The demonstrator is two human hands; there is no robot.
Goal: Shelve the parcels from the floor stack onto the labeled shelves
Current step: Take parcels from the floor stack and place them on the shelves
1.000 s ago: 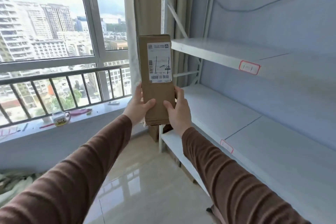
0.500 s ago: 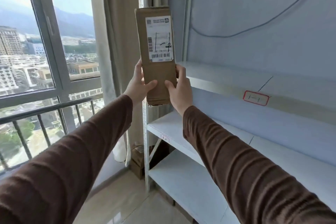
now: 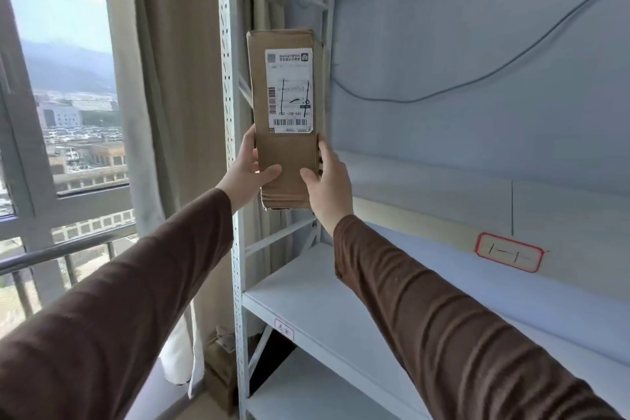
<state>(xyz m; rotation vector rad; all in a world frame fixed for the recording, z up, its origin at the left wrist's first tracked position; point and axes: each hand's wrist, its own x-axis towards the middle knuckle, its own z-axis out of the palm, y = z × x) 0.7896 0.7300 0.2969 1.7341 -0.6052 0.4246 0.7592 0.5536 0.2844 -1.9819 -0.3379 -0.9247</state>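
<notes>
1. Parcel (image 3: 284,119): long brown carton with white shipping label, held upright in the air beside the rack's front upright (image 3: 227,112), above the left end of the upper shelf (image 3: 426,187); not yet set down.
2. Grip: left hand (image 3: 250,169) and right hand (image 3: 329,181) clamped on the parcel's lower sides, thumbs across its face.
3. Shelf tag "1-1" (image 3: 508,252): red-bordered, on the upper shelf's edge.
4. Progress: every shelf in view bare; this parcel's placement pending; the floor stack is out of view.

Head view, facing forward, near shelves (image 3: 341,310).
</notes>
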